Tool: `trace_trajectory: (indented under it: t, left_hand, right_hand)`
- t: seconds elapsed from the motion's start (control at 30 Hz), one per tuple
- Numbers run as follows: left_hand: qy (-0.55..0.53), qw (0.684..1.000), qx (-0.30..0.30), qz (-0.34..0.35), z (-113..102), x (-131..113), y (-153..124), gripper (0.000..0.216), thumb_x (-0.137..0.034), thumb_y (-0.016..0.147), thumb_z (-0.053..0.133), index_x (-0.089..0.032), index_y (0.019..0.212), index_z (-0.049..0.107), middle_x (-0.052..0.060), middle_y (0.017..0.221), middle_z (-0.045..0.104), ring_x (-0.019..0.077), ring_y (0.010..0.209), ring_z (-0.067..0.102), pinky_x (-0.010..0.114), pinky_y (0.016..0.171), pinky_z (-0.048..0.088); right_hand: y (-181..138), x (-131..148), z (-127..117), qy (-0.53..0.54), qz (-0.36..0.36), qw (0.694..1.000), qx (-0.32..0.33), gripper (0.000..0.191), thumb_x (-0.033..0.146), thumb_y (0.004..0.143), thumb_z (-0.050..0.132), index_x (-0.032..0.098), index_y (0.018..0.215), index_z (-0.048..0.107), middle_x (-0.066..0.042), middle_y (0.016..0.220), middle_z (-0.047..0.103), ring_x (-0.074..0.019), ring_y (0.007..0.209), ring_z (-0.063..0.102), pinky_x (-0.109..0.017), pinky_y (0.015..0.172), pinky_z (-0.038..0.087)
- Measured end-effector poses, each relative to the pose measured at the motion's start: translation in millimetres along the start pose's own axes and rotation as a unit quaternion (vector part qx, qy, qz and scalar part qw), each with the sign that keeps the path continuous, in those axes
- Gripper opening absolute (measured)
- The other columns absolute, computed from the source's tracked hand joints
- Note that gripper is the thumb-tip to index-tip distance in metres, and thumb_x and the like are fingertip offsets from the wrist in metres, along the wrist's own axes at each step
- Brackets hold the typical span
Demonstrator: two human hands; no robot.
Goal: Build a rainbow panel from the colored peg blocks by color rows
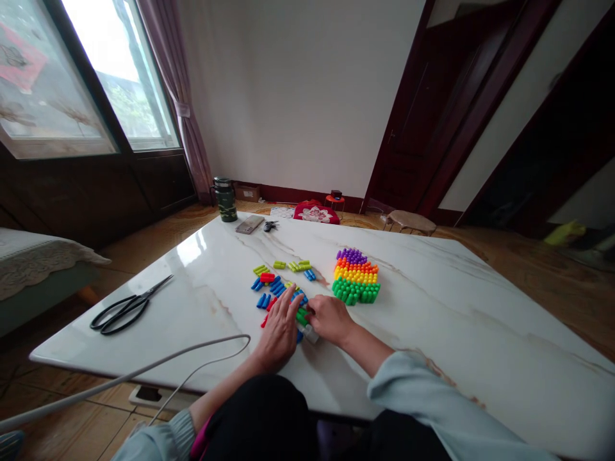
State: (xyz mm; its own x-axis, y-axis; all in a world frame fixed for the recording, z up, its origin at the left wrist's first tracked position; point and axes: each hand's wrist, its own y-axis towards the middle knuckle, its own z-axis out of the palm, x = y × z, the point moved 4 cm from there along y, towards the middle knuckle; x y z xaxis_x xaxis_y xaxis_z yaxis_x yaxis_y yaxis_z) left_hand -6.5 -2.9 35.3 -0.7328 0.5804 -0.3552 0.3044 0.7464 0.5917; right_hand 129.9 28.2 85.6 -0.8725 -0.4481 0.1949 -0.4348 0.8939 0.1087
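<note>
My left hand [278, 330] lies over a pile of small plastic caps, its fingers stretched out and covering part of them. Beside it my right hand [330, 318] has its fingers curled together; what they hold, if anything, is hidden. Green caps [302, 315] show between the two hands, with a whitish clear piece [311, 333] just below. Around the left fingers lie blue caps [263, 300], red caps [267, 277] and yellow-green caps [279, 264], mostly on their sides. To the right, green, yellow, orange and purple caps [355, 275] stand upright, grouped in colour bands.
Black-handled scissors [129, 308] lie at the left of the white marble-patterned table [432, 307]. At the far edge are a green thermos [225, 200], a phone [250, 223] and keys [271, 226]. A grey cable [192, 349] crosses the near left edge. A round stool [410, 221] stands beyond.
</note>
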Motion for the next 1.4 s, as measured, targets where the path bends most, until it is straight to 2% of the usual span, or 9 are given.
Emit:
trace_trajectory:
  t: [0.23, 0.4, 0.57, 0.67, 0.73, 0.8, 0.9, 1.07, 1.4]
  left_hand:
    - [-0.036, 0.999, 0.022, -0.020, 0.3, 0.2, -0.6, 0.064, -0.007, 0.085, 0.037, -0.018, 0.148, 0.031, 0.017, 0.158, 0.023, 0.0289, 0.145, 0.026, 0.052, 0.114, 0.031]
    - [-0.039, 0.999, 0.021, -0.023, -1.2, -1.3, -0.4, 0.067, -0.009, 0.086, 0.037, -0.021, 0.151, 0.025, 0.015, 0.159, 0.022, 0.0288, 0.146, 0.025, 0.054, 0.115, 0.029]
    - [-0.026, 0.999, 0.024, -0.024, 0.2, -1.4, -0.4, 0.065, -0.008, 0.087, 0.036, -0.020, 0.150, 0.025, 0.016, 0.159, 0.021, 0.0291, 0.146, 0.024, 0.053, 0.114, 0.029]
    - [-0.022, 0.999, 0.035, -0.029, 1.4, -1.5, 0.0, 0.065, -0.009, 0.087, 0.035, -0.020, 0.151, 0.023, 0.016, 0.159, 0.022, 0.0292, 0.146, 0.023, 0.054, 0.114, 0.029]
    - [-0.020, 0.999, 0.042, -0.026, 1.5, -2.1, 0.6, 0.064, -0.009, 0.088, 0.035, -0.019, 0.150, 0.023, 0.017, 0.158, 0.023, 0.0291, 0.147, 0.022, 0.055, 0.115, 0.027]
    - [-0.020, 0.998, 0.047, -0.022, 1.2, -2.6, 1.2, 0.063, -0.011, 0.089, 0.035, -0.019, 0.150, 0.023, 0.018, 0.158, 0.023, 0.0291, 0.147, 0.022, 0.055, 0.116, 0.026]
    - [-0.022, 0.998, 0.047, -0.019, 1.6, -2.4, 1.5, 0.063, -0.012, 0.089, 0.036, -0.019, 0.151, 0.022, 0.018, 0.158, 0.024, 0.0301, 0.146, 0.023, 0.055, 0.115, 0.029]
    - [-0.015, 0.999, 0.046, -0.018, 4.4, -0.8, 0.8, 0.064, -0.012, 0.089, 0.037, -0.019, 0.151, 0.022, 0.018, 0.158, 0.023, 0.0310, 0.146, 0.024, 0.057, 0.114, 0.028]
    - [-0.035, 0.998, 0.040, -0.022, 1.8, -2.8, 0.8, 0.067, -0.010, 0.088, 0.038, -0.022, 0.152, 0.022, 0.015, 0.158, 0.025, 0.0298, 0.146, 0.025, 0.056, 0.114, 0.030]
  right_hand:
    - [12.4, 27.3, 2.7, -0.061, 0.042, 0.994, 0.084, 0.028, 0.031, 0.080, 0.067, 0.015, 0.102, 0.073, -0.014, 0.098, 0.074, -0.0268, 0.093, 0.069, -0.029, 0.075, 0.050]
    - [16.0, 24.3, 9.6, -0.029, 0.067, 0.996, 0.055, 0.036, 0.026, 0.074, 0.072, 0.015, 0.109, 0.071, -0.015, 0.106, 0.070, -0.0266, 0.093, 0.069, -0.030, 0.076, 0.051]
    - [16.0, -19.7, 4.2, 0.141, 0.070, 0.985, -0.064, 0.014, 0.023, 0.068, 0.073, 0.020, 0.082, 0.074, -0.006, 0.087, 0.072, -0.0185, 0.077, 0.067, -0.027, 0.070, 0.050]
    - [-3.1, -74.8, -18.6, 0.272, 0.117, 0.930, -0.219, 0.018, 0.031, 0.069, 0.068, 0.018, 0.081, 0.072, -0.004, 0.079, 0.072, -0.0164, 0.067, 0.063, -0.027, 0.066, 0.051]
    - [-27.3, -114.8, -32.4, 0.281, 0.183, 0.885, -0.324, 0.026, 0.036, 0.068, 0.066, 0.017, 0.084, 0.071, -0.007, 0.081, 0.073, -0.0183, 0.068, 0.064, -0.030, 0.067, 0.051]
    - [-52.1, -146.6, -36.0, 0.261, 0.249, 0.857, -0.368, 0.029, 0.038, 0.066, 0.064, 0.017, 0.085, 0.070, -0.007, 0.078, 0.073, -0.0197, 0.067, 0.064, -0.032, 0.069, 0.051]
    - [-74.0, -171.1, -21.1, 0.242, 0.292, 0.867, -0.323, 0.024, 0.035, 0.062, 0.063, 0.019, 0.079, 0.068, -0.006, 0.073, 0.073, -0.0206, 0.064, 0.065, -0.033, 0.067, 0.050]
    - [-75.5, -171.4, 8.4, 0.222, 0.295, 0.891, -0.266, 0.015, 0.031, 0.061, 0.062, 0.021, 0.072, 0.063, -0.005, 0.070, 0.072, -0.0209, 0.066, 0.067, -0.032, 0.066, 0.049]
    - [-65.0, -160.2, 14.1, 0.233, 0.256, 0.890, -0.296, 0.020, 0.033, 0.067, 0.059, 0.020, 0.081, 0.060, -0.006, 0.078, 0.071, -0.0195, 0.066, 0.065, -0.032, 0.070, 0.050]
